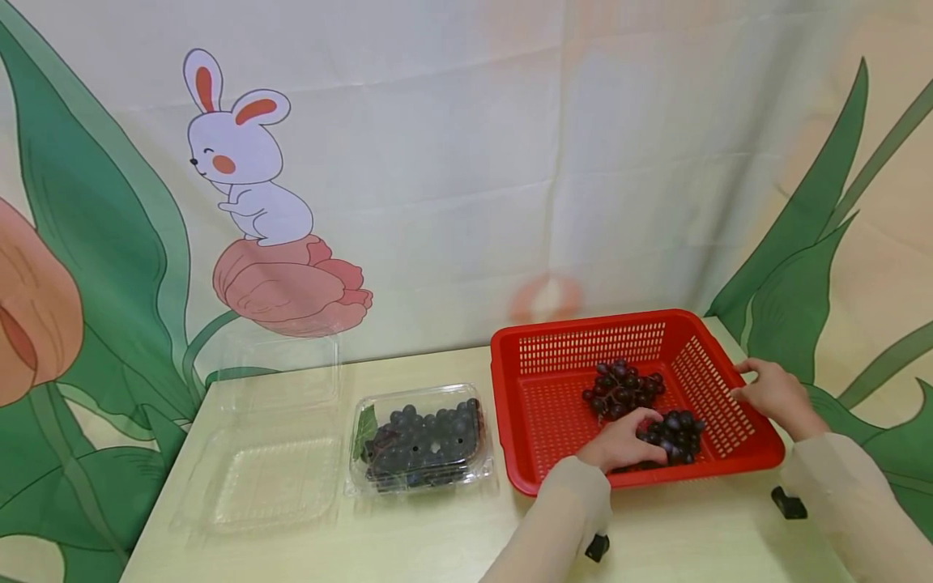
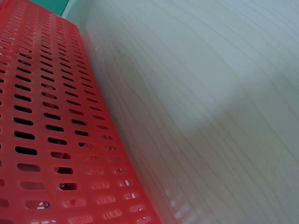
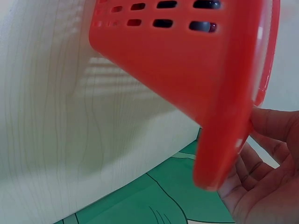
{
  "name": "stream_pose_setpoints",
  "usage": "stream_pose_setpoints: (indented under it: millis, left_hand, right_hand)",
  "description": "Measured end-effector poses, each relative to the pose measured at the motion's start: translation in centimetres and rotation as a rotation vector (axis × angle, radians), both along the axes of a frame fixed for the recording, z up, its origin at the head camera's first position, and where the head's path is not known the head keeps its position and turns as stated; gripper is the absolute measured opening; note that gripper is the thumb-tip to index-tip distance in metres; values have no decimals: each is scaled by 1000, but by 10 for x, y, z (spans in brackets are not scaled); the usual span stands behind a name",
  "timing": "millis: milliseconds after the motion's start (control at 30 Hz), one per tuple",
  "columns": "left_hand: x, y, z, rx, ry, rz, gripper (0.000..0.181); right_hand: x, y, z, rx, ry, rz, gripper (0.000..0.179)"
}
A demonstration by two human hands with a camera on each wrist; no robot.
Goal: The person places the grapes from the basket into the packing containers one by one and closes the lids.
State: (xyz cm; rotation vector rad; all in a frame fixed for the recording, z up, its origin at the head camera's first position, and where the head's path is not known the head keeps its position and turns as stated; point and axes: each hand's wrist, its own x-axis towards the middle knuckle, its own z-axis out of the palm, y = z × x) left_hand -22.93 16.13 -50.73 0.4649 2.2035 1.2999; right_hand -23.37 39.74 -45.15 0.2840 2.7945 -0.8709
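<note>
In the head view, a red slotted plastic basket (image 1: 535,478) stands on the right of the table. Two bunches of dark grapes lie inside: one farther back (image 1: 619,389), the other nearer the front (image 1: 678,437). My left hand (image 1: 619,441) reaches over the front rim and grips the nearer bunch, thumb and fingers curved about its left side. At the basket's right rim, my right hand (image 1: 776,397) holds the edge; the right wrist view shows its thumb (image 3: 273,123) against the rim and bent fingers below. The left wrist view shows only slotted basket wall and table.
Left of the basket sits a closed clear clamshell box (image 1: 419,478) packed with dark grapes and a green leaf. Farther left, another clear clamshell (image 1: 277,478) lies with its lid raised against the wall. A printed rabbit-and-tulip cloth (image 1: 437,202) hangs behind the pale wooden table (image 1: 408,542).
</note>
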Motion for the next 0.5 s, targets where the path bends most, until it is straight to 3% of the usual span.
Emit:
stream_pose_setpoints:
  millis: [100,333,500]
  left_hand:
    - [0,1,0,-14,-5,-10,48]
    - [2,1,1,-4,-50,-6,39]
    - [1,0,2,11,-42,-4,35]
  right_hand:
    - [0,0,0,4,1,0,46]
    - [0,1,-1,8,9,3,45]
    - [-1,0,-1,11,13,4,43]
